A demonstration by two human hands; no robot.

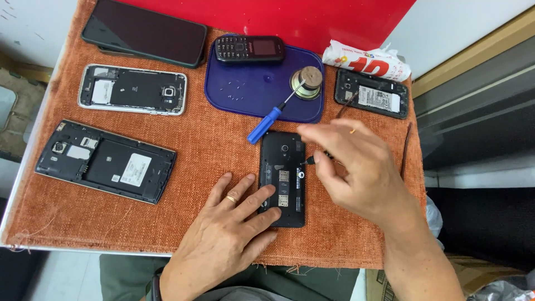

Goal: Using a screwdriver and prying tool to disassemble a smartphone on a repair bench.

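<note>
A black phone with its back cover off (283, 175) lies on the orange cloth (195, 139) near the front. My left hand (231, 231), with a gold ring, rests flat beside it, the fingertips pressing its lower left edge. My right hand (356, 167) hovers over the phone's right side and pinches a thin black-tipped tool (308, 160), its tip touching the phone's right edge. A blue-handled screwdriver (267, 122) lies just above the phone, half on a blue tray (223, 89).
On the blue tray sit a small keypad phone (249, 48), a round speaker magnet (308, 82) and several tiny screws (233, 89). Three more opened phones (132, 89) (106, 160) (371, 93), a dark smartphone (145, 32) and a white packet (368, 58) lie on the cloth.
</note>
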